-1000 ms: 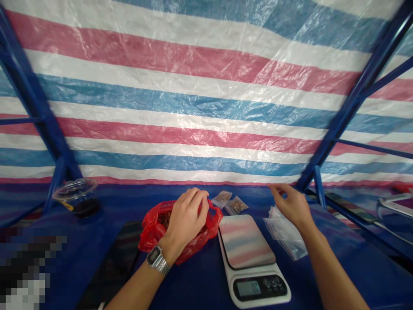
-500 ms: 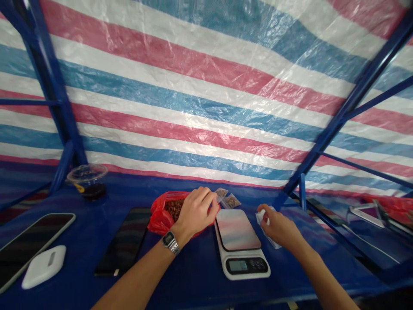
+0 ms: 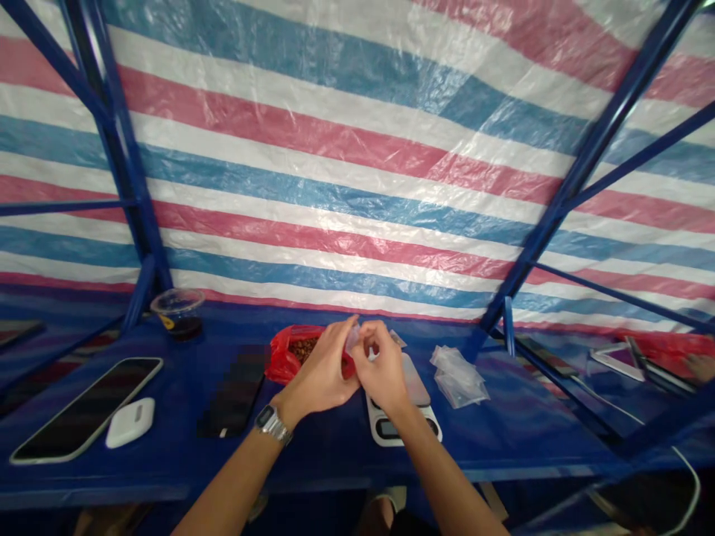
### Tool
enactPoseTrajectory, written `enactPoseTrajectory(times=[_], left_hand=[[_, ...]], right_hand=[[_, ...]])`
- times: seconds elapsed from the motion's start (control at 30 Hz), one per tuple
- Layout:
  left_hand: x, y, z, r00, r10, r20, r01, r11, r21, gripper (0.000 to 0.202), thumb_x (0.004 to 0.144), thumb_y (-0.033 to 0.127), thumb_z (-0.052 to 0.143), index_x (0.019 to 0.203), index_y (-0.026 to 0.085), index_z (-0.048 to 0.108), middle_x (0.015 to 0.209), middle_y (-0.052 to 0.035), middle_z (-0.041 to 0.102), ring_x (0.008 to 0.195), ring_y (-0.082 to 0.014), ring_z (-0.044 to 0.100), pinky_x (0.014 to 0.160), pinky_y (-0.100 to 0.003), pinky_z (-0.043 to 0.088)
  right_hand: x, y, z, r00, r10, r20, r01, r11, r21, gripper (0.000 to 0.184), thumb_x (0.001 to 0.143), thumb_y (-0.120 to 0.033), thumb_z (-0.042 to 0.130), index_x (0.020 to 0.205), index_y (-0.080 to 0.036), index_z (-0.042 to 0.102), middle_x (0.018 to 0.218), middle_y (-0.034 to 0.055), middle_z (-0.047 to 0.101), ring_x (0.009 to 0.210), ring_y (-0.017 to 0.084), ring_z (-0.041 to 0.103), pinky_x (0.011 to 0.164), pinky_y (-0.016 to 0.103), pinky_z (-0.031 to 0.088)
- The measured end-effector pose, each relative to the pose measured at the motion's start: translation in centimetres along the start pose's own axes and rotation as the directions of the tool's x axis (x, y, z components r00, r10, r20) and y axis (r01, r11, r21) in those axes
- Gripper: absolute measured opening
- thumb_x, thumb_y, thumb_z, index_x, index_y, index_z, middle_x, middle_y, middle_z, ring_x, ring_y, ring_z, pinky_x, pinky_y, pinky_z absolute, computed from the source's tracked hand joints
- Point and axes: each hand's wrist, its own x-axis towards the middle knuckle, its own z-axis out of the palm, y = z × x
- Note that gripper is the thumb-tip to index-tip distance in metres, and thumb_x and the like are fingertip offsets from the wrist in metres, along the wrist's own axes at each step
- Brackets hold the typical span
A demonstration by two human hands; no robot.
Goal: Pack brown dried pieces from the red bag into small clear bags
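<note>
My left hand point(image 3: 324, 366), with a metal watch on its wrist, and my right hand point(image 3: 384, 366) meet in front of the red plastic bag. Both pinch a small clear plastic bag point(image 3: 353, 339), mostly hidden by the fingers. Behind my left hand, the red plastic bag point(image 3: 282, 360) lies open, full of small brown pieces point(image 3: 302, 348) like beans or nuts. Below my right forearm sits a white digital scale point(image 3: 385, 429), its metal plate partly covered. A loose pile of clear plastic bags point(image 3: 459, 378) rests to the right of the scale.
A small filled bag point(image 3: 398, 339) shows behind my right hand. To the left are a black phone point(image 3: 237, 391), a white-edged phone point(image 3: 86, 409), a white earbud case point(image 3: 130, 423) and a plastic cup with dark liquid point(image 3: 182, 316). Blue metal posts point(image 3: 553, 216) frame the table.
My right hand has left the pile of clear bags and come left to meet my left hand. A small clear bag is now between them. The view has shifted a little.
</note>
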Motion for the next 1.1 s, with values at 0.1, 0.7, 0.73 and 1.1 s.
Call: enactPoseTrajectory(times=[0.1,0.7,0.73,1.1], left_hand=[[-2.6,-0.3,-0.8,0.965,-0.209,-0.155,0.216,0.976,0.028,0.063,0.087,0.026,0.066,0.145,0.021,0.044,0.137,-0.0149,0.059,0.126,-0.0295,0.058,0.107,-0.049,0.050],[-3.5,0.1,-0.8,0.985,-0.138,-0.106,0.162,0.948,0.274,0.039,0.088,0.018,0.059,0.127,0.018,0.059,0.121,-0.0112,0.067,0.118,-0.0297,0.057,0.104,-0.046,0.049],[-3.8,-0.1,-0.5,0.985,-0.137,-0.105,0.160,0.952,0.262,0.038,0.088,0.017,0.058,0.126,0.018,0.059,0.120,-0.0113,0.067,0.117,-0.0294,0.057,0.103,-0.046,0.050],[-4.4,0.0,-0.4,0.963,-0.234,-0.137,0.252,0.957,0.141,0.037,0.084,0.011,0.055,0.119,0.021,0.061,0.120,-0.0085,0.071,0.113,-0.0264,0.064,0.103,-0.044,0.049]], right_hand=[[-0.6,-0.9,1.6,0.995,0.017,0.099,-0.023,0.998,0.059,0.016,0.078,-0.014,0.053,0.090,-0.023,0.057,0.078,-0.0040,0.062,0.067,0.014,0.057,0.066,0.026,0.045],[-1.7,2.2,1.8,0.986,-0.014,0.164,0.003,0.998,0.068,0.018,0.077,-0.014,0.052,0.088,-0.023,0.062,0.080,-0.0028,0.063,0.068,0.015,0.058,0.068,0.026,0.045],[-1.9,2.4,1.7,0.984,-0.014,0.178,0.004,0.998,0.055,0.019,0.077,-0.013,0.052,0.090,-0.023,0.063,0.081,-0.0025,0.064,0.070,0.015,0.059,0.069,0.026,0.046],[-2.4,2.7,-0.1,0.985,-0.083,0.152,0.071,0.994,0.082,0.020,0.088,-0.015,0.050,0.091,-0.023,0.069,0.083,0.0003,0.067,0.066,0.015,0.057,0.064,0.027,0.044]])
